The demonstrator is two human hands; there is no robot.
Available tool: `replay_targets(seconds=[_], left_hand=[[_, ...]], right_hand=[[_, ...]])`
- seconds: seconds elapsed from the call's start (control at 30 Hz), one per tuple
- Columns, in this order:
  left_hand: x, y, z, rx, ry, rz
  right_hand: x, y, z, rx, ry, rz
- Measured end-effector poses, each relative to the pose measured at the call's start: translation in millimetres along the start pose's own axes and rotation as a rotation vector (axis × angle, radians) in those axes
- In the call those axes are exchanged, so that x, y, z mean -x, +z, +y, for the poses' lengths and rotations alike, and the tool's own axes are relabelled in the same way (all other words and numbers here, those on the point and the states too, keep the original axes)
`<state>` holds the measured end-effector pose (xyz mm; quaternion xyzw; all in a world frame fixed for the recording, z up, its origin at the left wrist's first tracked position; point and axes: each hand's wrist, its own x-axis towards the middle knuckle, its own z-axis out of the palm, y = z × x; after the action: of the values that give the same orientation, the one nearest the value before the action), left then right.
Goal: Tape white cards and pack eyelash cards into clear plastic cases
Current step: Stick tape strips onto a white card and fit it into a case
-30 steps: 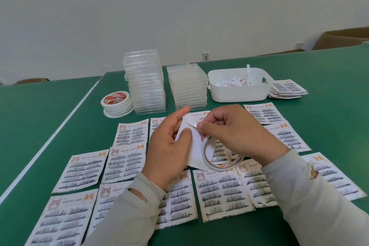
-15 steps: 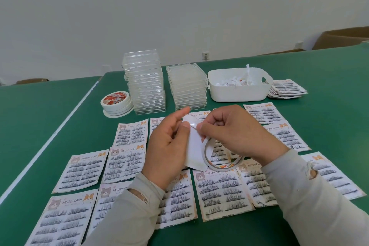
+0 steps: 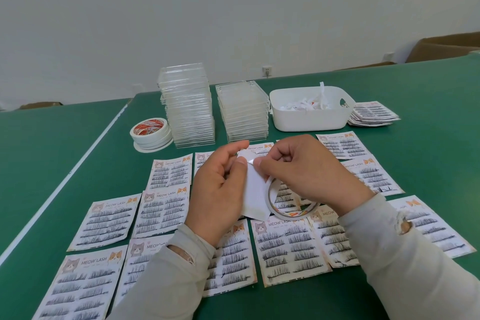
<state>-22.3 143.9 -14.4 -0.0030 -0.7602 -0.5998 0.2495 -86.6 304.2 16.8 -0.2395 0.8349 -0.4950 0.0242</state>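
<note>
From the head view, the only one I have, I read this as the taping step: my left hand (image 3: 220, 189) holds a blank white card (image 3: 255, 189) upright above the desk (image 3: 428, 91), thumb pressed on its face near the top edge and fingers curled behind it, while my right hand (image 3: 306, 176) pinches the free end of the tape against that same top edge, thumb and forefinger closed tight, the other fingers curled in. The tape roll (image 3: 291, 209) hangs below that hand, its ring just beside the card's lower right edge. Eyelash cards (image 3: 166, 212) lie flat in rows all round beneath, none of them packed yet as far as I can see; two stacks of clear plastic cases (image 3: 188, 112) stand further back, near the spare tape rolls (image 3: 150, 132) and a white bin (image 3: 309, 112) of paper scraps. I judge the next move needs the strip smoothed down along the card, then torn cleanly off the roll without creasing the card
</note>
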Motion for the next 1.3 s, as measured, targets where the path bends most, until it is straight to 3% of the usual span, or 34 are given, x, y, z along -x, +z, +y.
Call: replay_targets(seconds=[0.6,0.83,0.9,1.0,1.07,1.17,1.3], left_hand=[[0.7,-1.7,4.4,0.06,-0.025,0.006],[-0.6,-3.6,4.0,-0.003,0.065,0.045],[-1.4,-3.0,5.7,0.063,0.022,0.033],[-2.5,-2.3,8.6,0.276,-0.208,-0.08],[-2.8,-3.6,7.3,0.209,-0.259,-0.132],[-3.9,-7.3,5.5,0.04,-0.103,-0.069],[-6.8,-14.0,8.0,0.058,-0.048,0.063]], right_hand=[[2.5,4.0,-6.3,0.155,0.022,0.039],[2.8,2.5,-9.0,0.158,0.0,0.036],[2.8,1.5,-9.1,0.156,0.003,0.041],[4.2,0.6,-10.6,0.183,-0.019,0.056],[5.7,1.1,-13.2,0.262,-0.031,0.057],[5.9,-0.9,-15.8,0.203,-0.035,0.039],[5.7,-9.4,-13.4,0.093,-0.005,0.049]])
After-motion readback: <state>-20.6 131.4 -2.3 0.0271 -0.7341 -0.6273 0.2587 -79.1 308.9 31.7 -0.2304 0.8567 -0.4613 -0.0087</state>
